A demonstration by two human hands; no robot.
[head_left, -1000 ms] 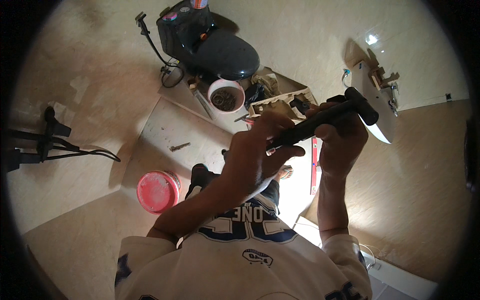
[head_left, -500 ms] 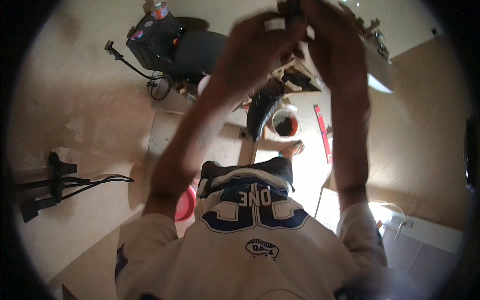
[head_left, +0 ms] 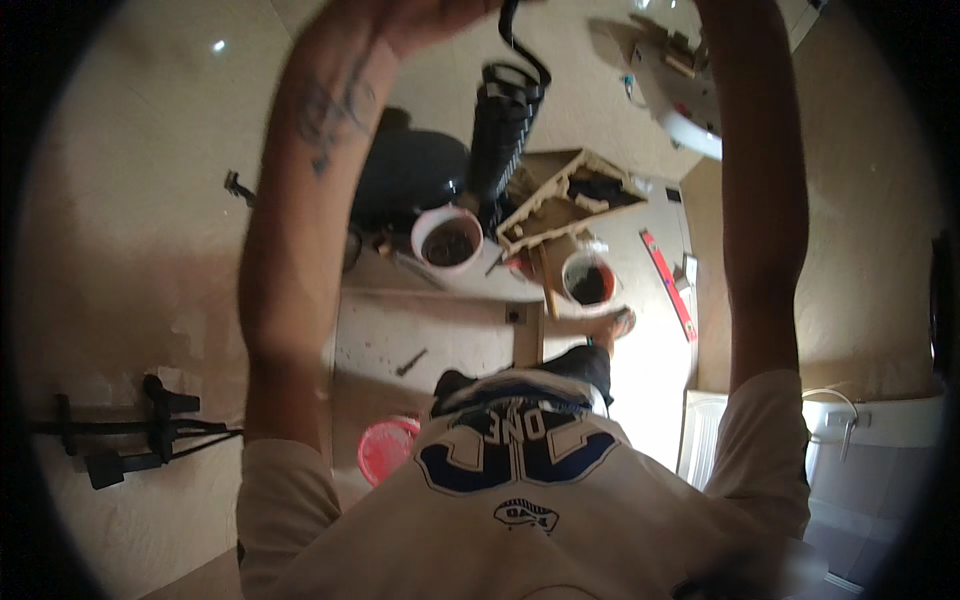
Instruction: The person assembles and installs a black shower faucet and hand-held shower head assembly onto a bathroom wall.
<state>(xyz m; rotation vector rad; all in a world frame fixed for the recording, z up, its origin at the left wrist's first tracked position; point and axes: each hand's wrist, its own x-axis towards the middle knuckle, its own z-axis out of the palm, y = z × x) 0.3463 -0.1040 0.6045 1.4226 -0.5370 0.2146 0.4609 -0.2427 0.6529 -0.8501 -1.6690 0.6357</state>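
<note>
My left hand (head_left: 435,22) is raised at the top edge, and its fingers are mostly cut off by the frame. Close to its fingertips hangs a black coiled hose or cord (head_left: 503,125), whose thin upper end (head_left: 508,30) runs out of the picture. Whether the fingers hold that end cannot be made out. My right forearm (head_left: 762,190) reaches straight up on the right, with the hand beyond the top edge.
Below lie a white bucket (head_left: 447,262) with dark contents, a second bucket (head_left: 588,303), a wooden frame (head_left: 515,232), a red spirit level (head_left: 668,285) and a red basin (head_left: 372,460). Black fittings (head_left: 160,425) jut from the left wall. A white washbasin (head_left: 690,133) stands far right.
My hands were close together at the top centre; they have moved apart and farther up, the right one out of view. The coiled hose and the first bucket now show more fully.
</note>
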